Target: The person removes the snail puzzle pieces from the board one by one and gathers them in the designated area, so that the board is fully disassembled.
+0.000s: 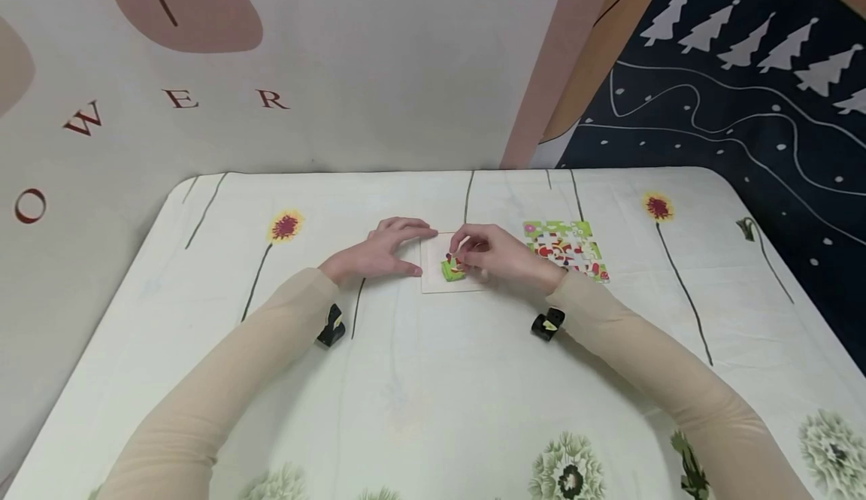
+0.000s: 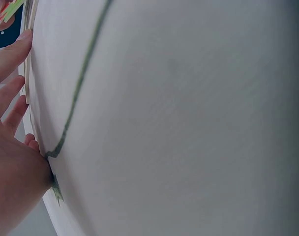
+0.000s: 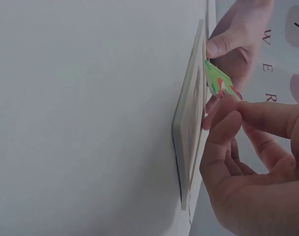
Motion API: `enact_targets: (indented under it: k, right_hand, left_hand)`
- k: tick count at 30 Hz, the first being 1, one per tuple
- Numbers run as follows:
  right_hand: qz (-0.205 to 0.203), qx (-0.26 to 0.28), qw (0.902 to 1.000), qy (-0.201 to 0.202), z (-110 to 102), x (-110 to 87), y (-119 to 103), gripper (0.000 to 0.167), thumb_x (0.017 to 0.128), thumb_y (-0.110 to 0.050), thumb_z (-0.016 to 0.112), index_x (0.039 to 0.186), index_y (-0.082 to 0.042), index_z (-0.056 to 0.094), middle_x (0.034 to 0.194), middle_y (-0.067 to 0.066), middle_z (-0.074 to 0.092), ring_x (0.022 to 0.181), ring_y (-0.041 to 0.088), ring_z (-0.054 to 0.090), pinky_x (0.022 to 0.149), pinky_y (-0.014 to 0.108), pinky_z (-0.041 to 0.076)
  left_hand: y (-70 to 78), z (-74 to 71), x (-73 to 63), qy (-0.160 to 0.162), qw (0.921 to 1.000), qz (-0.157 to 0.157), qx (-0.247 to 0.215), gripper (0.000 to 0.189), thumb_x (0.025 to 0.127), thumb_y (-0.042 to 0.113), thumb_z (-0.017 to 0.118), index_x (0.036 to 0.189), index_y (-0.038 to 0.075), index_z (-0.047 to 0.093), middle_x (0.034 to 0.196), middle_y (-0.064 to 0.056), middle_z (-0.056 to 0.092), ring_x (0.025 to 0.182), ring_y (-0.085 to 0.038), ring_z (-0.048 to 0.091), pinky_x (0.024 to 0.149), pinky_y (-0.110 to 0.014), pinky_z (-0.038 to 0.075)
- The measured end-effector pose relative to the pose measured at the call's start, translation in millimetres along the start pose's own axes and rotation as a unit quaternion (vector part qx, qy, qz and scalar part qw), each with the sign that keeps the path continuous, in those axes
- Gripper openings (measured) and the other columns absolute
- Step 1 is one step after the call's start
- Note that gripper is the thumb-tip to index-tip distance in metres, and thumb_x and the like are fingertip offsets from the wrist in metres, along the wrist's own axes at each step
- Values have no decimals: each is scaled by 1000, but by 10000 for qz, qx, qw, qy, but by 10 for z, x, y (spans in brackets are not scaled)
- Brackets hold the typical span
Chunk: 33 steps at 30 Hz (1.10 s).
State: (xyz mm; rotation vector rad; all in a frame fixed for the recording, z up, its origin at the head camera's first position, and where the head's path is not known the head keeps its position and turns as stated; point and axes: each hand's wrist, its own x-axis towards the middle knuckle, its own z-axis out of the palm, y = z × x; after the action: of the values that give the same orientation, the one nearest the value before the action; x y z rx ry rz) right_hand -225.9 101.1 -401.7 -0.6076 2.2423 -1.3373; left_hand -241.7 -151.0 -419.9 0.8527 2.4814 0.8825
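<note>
A pale, shallow puzzle board [image 1: 430, 283] lies flat on the table. My left hand [image 1: 386, 250] is at its left side, fingers spread and fairly straight, with fingertips touching the board's edge in the left wrist view. Over the board, my right hand [image 1: 497, 252] pinches a green-and-red puzzle piece [image 3: 217, 78] between thumb and fingertips. That piece is tilted in the right wrist view, its lower corner close to the board. Whether it touches the board, or is several joined pieces, I cannot tell.
Several colourful puzzle pieces [image 1: 568, 243] lie grouped in a rough rectangle right of the board, partly behind the right wrist. A white flower-printed cloth [image 1: 406, 387] covers the table. Beyond the far edge hangs a printed curtain or wall cover [image 1: 379, 71].
</note>
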Motion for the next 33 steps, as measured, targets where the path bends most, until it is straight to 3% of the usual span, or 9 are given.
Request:
enact_targets:
  k: [10, 22, 33]
  right_hand:
    - [-224, 252, 9990, 295, -135, -143, 64, 11, 93, 1, 57, 102, 0, 62, 90, 13, 67, 78, 24, 63, 67, 30, 46]
    - [134, 241, 9976, 642, -283, -318, 151, 14, 92, 0, 57, 103, 5, 64, 91, 13, 64, 79, 21, 61, 69, 27, 46]
    - [148, 168, 9969, 750, -439, -450, 266, 11, 92, -2, 58, 99, 3, 65, 89, 12, 66, 80, 25, 62, 72, 30, 47]
  left_hand:
    - [18, 2, -2, 13, 10000, -39, -21, 69, 83, 23, 73, 145, 12, 45, 151, -11, 30, 138, -40, 12, 105, -62, 10]
    - [11, -1, -8, -28, 10000, -4, -27, 69, 84, 22, 74, 145, 12, 44, 152, -10, 30, 138, -40, 11, 105, -63, 9]
    - [-2, 1, -10, -76, 9999, -20, -97, 69, 84, 22, 74, 146, 14, 43, 152, -8, 28, 138, -38, 9, 106, -61, 7]
